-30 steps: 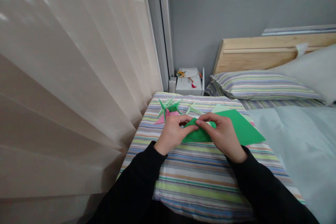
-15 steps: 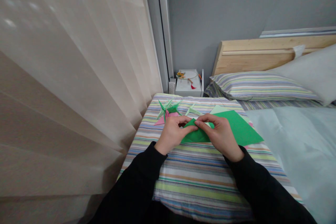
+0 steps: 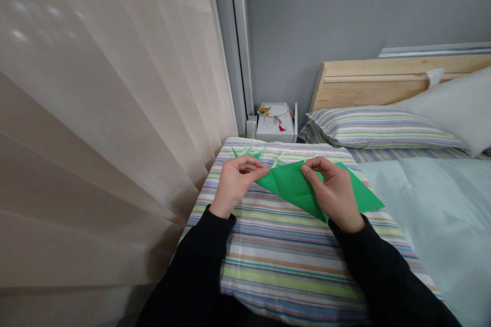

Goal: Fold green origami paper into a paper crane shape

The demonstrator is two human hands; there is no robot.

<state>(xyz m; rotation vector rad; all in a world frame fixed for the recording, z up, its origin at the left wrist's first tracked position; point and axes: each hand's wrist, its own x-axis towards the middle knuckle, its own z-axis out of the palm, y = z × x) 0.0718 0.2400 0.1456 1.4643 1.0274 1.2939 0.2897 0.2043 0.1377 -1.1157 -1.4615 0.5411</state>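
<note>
My left hand pinches the left corner of a folded green origami paper between thumb and fingers. My right hand grips the paper's upper right edge, and the fold creases show across it. Under my right hand lies a flat green paper sheet, partly covered. Folded green paper cranes lie behind my left hand, mostly hidden by it and the paper.
All this sits on a striped bedspread. A sheer curtain hangs along the left. A white bedside box stands at the back, and a striped pillow lies before a wooden headboard. A pale blue sheet covers the right.
My hands have moved apart and the green paper has opened wider, its point now toward me. It now covers more of the cranes and the pink paper behind it.
</note>
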